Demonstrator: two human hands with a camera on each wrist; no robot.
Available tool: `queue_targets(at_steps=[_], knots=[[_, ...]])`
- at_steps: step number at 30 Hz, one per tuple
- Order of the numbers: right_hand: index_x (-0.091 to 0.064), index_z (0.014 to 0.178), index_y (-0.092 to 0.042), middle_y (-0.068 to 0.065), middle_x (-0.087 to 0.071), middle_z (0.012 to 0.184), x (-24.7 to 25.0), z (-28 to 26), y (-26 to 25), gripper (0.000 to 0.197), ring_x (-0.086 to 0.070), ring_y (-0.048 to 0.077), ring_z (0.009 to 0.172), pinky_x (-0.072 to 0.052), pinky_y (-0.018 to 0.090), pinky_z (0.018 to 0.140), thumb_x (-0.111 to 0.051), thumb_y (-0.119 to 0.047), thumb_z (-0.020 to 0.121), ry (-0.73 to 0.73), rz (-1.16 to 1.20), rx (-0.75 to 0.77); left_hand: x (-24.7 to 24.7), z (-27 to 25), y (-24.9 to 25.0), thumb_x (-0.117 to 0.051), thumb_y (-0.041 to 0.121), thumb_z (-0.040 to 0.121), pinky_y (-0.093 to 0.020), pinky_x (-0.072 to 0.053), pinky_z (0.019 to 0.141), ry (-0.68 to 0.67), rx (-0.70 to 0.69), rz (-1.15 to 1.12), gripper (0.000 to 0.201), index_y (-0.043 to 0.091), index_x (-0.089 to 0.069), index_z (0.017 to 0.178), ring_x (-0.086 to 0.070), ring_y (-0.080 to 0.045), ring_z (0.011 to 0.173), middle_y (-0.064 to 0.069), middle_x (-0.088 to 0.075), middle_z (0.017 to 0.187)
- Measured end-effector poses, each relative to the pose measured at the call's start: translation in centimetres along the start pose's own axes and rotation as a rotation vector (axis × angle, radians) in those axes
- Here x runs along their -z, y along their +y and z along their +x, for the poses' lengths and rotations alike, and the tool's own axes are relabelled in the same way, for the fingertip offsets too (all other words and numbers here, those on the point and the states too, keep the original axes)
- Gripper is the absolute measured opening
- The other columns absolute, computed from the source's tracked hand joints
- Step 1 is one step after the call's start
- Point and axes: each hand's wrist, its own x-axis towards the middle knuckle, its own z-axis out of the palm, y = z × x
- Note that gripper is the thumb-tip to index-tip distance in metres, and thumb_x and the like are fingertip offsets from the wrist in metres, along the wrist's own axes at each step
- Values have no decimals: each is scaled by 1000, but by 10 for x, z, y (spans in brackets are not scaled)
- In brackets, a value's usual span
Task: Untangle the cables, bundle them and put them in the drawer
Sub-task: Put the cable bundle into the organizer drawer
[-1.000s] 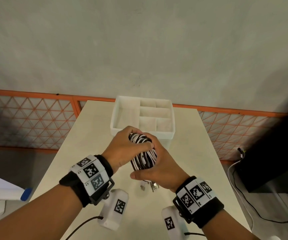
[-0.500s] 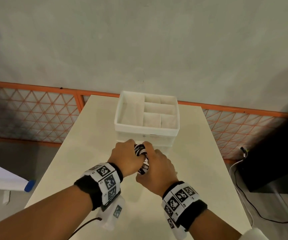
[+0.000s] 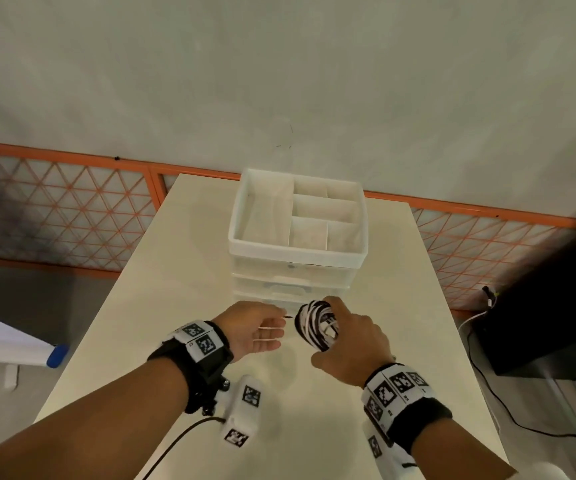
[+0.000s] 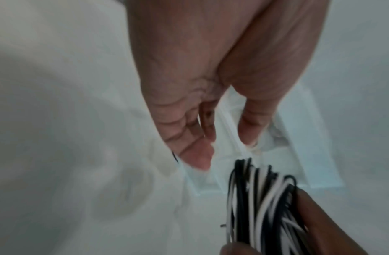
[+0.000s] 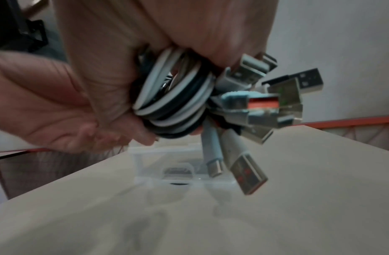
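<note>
The right hand [image 3: 350, 341] has its fingers curled tight round a coiled bundle of black and white cables [image 3: 316, 323], held above the cream tabletop [image 3: 175, 271] just in front of the translucent white plastic drawer unit [image 3: 297, 268]. The left hand [image 3: 255, 329] hangs beside the coil with its fingers loose and parted, gripping nothing, its fingertips [image 4: 197, 158] close to the lowest drawer front.

To my eye the drawer must be opened next. That free hand should hook the handle notch and pull straight out, while the other keeps its grip so the loops do not spring apart.

Only the right wrist view shows the metal USB plugs [image 5: 274, 103] fanning out beyond the fingers, several dangling below; these could catch the drawer's lip. The head view alone shows the divided open tray on top.
</note>
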Motion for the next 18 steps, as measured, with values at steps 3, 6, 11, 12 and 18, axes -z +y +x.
queue_targets(at_steps=[3, 6, 11, 12, 18], knots=[[-26, 140, -42, -1, -67, 110, 10, 5, 7, 92, -65, 28, 92, -57, 37, 79, -72, -42, 60, 43, 30, -25, -9, 28, 4, -66, 9, 88, -32, -52, 65, 83, 17, -221, 6, 7, -63, 93, -60, -20, 69, -10, -65, 86], [-26, 137, -47, -2, -68, 105, 14, 7, 9, 93, -66, 27, 89, -59, 39, 79, -72, -42, 57, 59, 62, -21, -17, 48, 11, -69, 11, 86, -28, -51, 58, 68, 32, -346, 7, 7, -63, 87, -59, -17, 63, -8, -67, 80], [-27, 134, -51, -4, -68, 102, 11, 4, 11, 94, -67, 25, 86, -60, 41, 78, -73, -42, 53, 46, 117, 3, -20, 55, 14, -72, 17, 83, -28, -48, 61, -14, 67, -493, 15, 6, -63, 79, -60, -17, 62, -7, -67, 72], [-27, 133, -51, -5, -67, 100, 9, 3, 12, 93, -67, 25, 85, -60, 41, 78, -73, -42, 53, 42, 131, 5, -20, 54, 10, -73, 18, 83, -29, -49, 60, -20, 67, -497, 15, 8, -61, 79, -61, -17, 61, -6, -67, 71], [-29, 125, -43, -7, -62, 89, 11, -1, 17, 85, -67, 23, 69, -59, 35, 56, -77, -34, 55, -1, 249, 0, -22, 9, -41, -78, 30, 82, -29, -49, 58, -58, 167, -262, 26, 14, -58, 90, -61, -18, 62, -4, -64, 71]])
